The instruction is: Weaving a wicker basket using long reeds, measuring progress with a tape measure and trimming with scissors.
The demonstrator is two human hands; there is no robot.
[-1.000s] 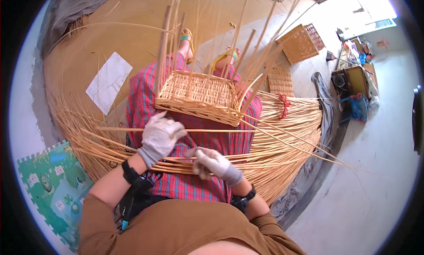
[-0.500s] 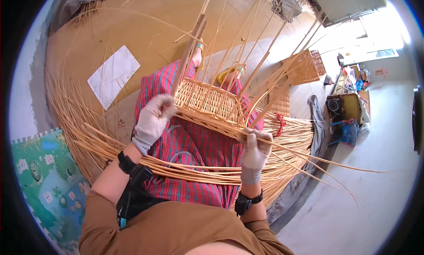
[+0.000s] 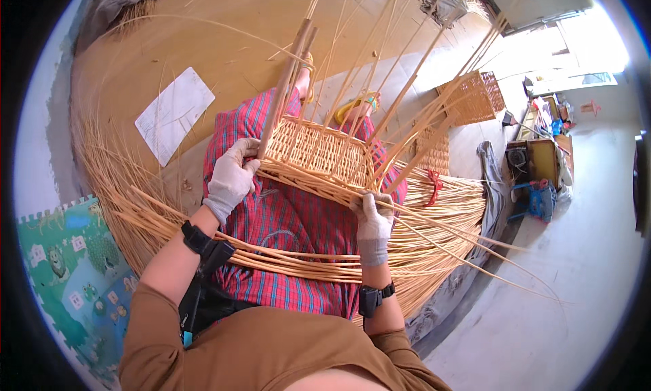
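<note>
A half-woven wicker basket rests on my lap over a red plaid cloth, its long upright stakes fanning away from me. My left hand, in a pale glove, grips the basket's near left corner by a thick wooden stake. My right hand, also gloved, is closed on the weaving rods at the basket's near right corner. A bundle of loose willow rods lies across my thighs below both hands.
Heaps of willow rods spread over the floor on my left, and a tied bundle with a red band lies right. A white sheet lies on the brown mat. A finished woven panel and cluttered boxes stand far right. A green play mat lies lower left.
Both hands have gone from the loose rods on my lap up to the basket, left to its left corner, right to its right corner. The basket has tilted and turned toward me.
</note>
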